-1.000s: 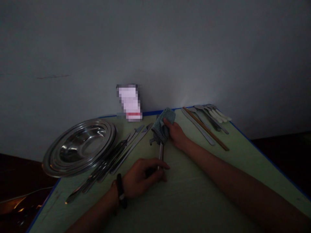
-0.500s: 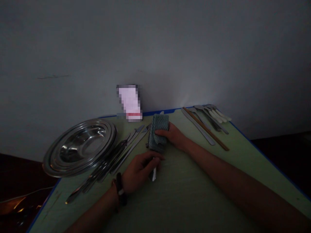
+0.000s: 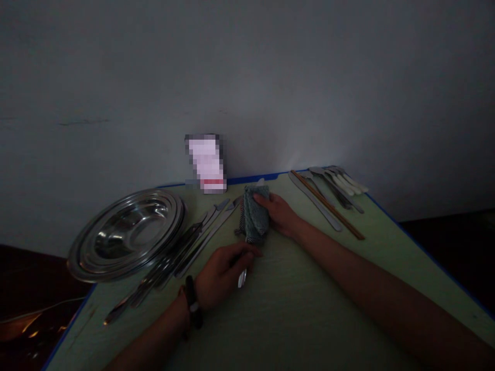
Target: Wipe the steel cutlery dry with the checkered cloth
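My left hand [image 3: 228, 270] is closed around a slim metal piece of cutlery [image 3: 242, 279], one end of which shows below my fingers. A light metal tip [image 3: 261, 182] sticks out above the grey-green cloth [image 3: 257, 214], apparently the same piece's other end. My right hand [image 3: 281, 212] grips the folded cloth, thumb across its front, with the cloth wrapped around the middle of the cutlery. Whether the piece is a knife or something else I cannot tell, as most of it is covered.
Nested steel plates [image 3: 83, 257] stand at the left of the green table [image 3: 286, 314]. Loose metal cutlery [image 3: 201, 239] lies beside them. At the right rest a knife [image 3: 315, 201], wooden chopsticks [image 3: 332, 210] and several white-handled utensils [image 3: 350, 183]. A phone [image 3: 207, 162] leans on the wall.
The cloth has shifted and refolded in my right hand, with the thumb slightly higher. The cutlery in my left hand has tilted a little, and more of its upper tip shows.
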A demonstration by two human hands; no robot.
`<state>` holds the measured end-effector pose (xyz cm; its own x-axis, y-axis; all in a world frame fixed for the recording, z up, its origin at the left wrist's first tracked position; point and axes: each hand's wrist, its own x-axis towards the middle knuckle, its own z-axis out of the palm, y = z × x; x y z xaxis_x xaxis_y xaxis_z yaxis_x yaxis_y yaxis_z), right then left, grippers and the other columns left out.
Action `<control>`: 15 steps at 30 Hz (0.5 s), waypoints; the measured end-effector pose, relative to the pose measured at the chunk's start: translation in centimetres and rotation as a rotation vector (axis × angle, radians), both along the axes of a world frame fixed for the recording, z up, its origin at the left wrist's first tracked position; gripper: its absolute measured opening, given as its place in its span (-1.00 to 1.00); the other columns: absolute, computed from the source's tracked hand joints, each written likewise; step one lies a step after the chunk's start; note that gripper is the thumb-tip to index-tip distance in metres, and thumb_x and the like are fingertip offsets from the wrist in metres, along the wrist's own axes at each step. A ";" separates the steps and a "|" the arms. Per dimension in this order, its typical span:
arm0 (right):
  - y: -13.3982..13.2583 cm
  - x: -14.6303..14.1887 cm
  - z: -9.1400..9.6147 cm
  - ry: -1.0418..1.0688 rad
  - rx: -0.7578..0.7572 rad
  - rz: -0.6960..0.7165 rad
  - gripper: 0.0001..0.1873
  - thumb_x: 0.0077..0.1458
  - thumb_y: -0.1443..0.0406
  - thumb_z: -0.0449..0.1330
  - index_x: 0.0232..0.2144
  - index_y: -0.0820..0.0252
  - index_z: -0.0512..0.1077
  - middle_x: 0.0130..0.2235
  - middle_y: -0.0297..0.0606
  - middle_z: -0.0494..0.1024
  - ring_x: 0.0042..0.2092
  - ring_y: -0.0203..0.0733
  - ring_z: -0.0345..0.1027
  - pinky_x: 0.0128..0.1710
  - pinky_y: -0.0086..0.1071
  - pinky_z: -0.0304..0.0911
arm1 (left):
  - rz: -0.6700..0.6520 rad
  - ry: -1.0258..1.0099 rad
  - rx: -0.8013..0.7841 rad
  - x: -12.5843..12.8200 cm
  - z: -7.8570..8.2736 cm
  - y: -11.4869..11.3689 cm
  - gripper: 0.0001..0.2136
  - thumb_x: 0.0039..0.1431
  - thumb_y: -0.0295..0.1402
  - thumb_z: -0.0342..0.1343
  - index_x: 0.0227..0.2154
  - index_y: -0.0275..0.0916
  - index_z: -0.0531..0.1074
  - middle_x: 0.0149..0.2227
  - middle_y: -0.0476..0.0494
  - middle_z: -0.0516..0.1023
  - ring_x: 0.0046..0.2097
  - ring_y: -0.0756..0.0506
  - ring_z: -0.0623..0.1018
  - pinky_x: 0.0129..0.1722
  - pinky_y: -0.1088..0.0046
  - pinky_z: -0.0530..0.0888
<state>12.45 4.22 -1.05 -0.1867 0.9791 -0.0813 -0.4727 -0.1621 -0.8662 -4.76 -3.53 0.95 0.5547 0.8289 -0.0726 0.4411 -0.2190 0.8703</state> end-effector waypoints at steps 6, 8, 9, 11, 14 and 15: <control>0.0 -0.2 0.2 0.009 0.017 0.022 -0.70 -0.15 0.11 0.29 -0.41 0.21 0.45 -0.36 -0.24 0.59 -0.23 -0.13 0.47 -0.12 -0.24 0.33 | -0.021 0.003 -0.005 -0.1 -0.2 0.0 -0.78 0.24 -0.29 -0.06 -0.26 -0.24 0.47 -0.48 0.00 0.42 -0.44 -0.02 0.41 -0.42 0.52 0.33; 0.1 -0.4 -0.1 0.036 -0.010 -0.021 -0.70 -0.13 0.09 0.27 -0.43 0.20 0.44 -0.36 -0.22 0.59 -0.18 -0.10 0.46 -0.11 -0.23 0.32 | -0.020 0.000 -0.005 -0.1 -0.2 0.0 -0.77 0.24 -0.29 -0.08 -0.25 -0.25 0.46 -0.47 0.00 0.41 -0.42 -0.03 0.41 -0.41 0.51 0.32; 0.2 -0.5 -0.2 0.048 -0.022 -0.053 -0.70 -0.13 0.09 0.26 -0.43 0.20 0.43 -0.35 -0.21 0.59 -0.16 -0.09 0.46 -0.11 -0.22 0.32 | -0.012 -0.003 0.000 -0.1 -0.2 -0.1 -0.76 0.25 -0.29 -0.09 -0.26 -0.25 0.46 -0.48 0.00 0.39 -0.42 -0.03 0.39 -0.41 0.50 0.31; 0.5 -0.5 -0.5 0.061 -0.038 -0.155 -0.70 -0.12 0.08 0.24 -0.42 0.19 0.41 -0.33 -0.22 0.58 -0.12 -0.08 0.44 -0.11 -0.22 0.32 | 0.004 -0.007 0.017 -0.1 -0.2 -0.1 -0.75 0.26 -0.28 -0.12 -0.26 -0.25 0.44 -0.50 0.01 0.35 -0.45 -0.02 0.36 -0.44 0.51 0.28; 0.9 -0.3 -0.7 0.088 -0.068 -0.381 -0.72 -0.08 0.08 0.20 -0.40 0.16 0.39 -0.32 -0.24 0.57 -0.10 -0.09 0.43 -0.11 -0.22 0.31 | -0.008 -0.004 0.031 -0.2 -0.1 -0.1 -0.74 0.28 -0.26 -0.15 -0.28 -0.25 0.41 -0.58 0.07 0.24 -0.51 0.00 0.27 -0.52 0.52 0.19; 1.1 -0.2 -0.8 0.105 -0.085 -0.448 -0.73 -0.06 0.08 0.18 -0.40 0.15 0.38 -0.33 -0.24 0.57 -0.11 -0.10 0.43 -0.11 -0.22 0.31 | -0.027 -0.001 0.020 -0.2 0.0 -0.1 -0.74 0.28 -0.26 -0.16 -0.29 -0.25 0.41 -0.60 0.09 0.20 -0.53 0.01 0.25 -0.53 0.52 0.16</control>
